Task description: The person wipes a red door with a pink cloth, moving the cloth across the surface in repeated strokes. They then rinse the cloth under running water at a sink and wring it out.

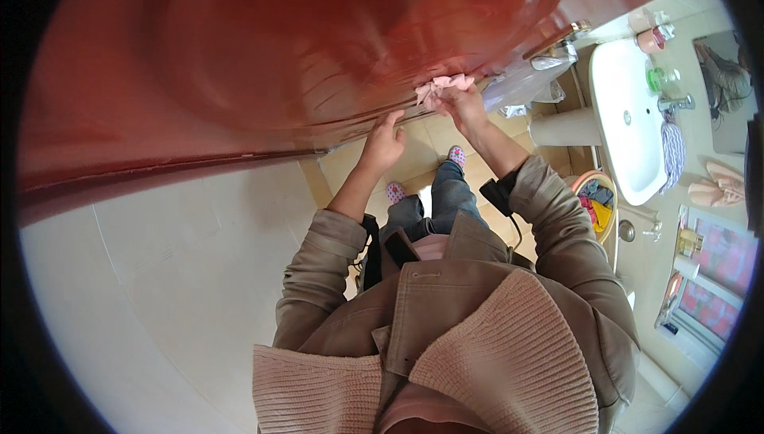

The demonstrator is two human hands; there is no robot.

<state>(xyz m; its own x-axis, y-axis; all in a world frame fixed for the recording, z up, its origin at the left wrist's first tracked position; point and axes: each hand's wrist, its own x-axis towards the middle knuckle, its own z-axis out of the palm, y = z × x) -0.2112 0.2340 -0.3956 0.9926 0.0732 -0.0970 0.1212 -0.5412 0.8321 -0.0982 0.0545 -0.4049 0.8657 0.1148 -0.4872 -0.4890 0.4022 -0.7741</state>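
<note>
A crumpled pink cloth (444, 85) is gripped in my right hand (465, 109), close against the glossy reddish-brown door (334, 34). Whether the cloth presses on the door surface is hard to tell. My left hand (385, 141) holds nothing; its fingers are bent and apart, with the fingertips near the door's lower part. A metal door handle (555, 40) sticks out beyond my right hand. Clear plastic bags (531, 82) hang beneath that handle.
To the right is a white pedestal washbasin (621, 118) with a chrome tap (677, 103). Below it stands a basket of clothes (597, 204). A pale tiled wall (179, 285) rises at left. Pink cups (650, 40) and a mirror (725, 88) are by the basin.
</note>
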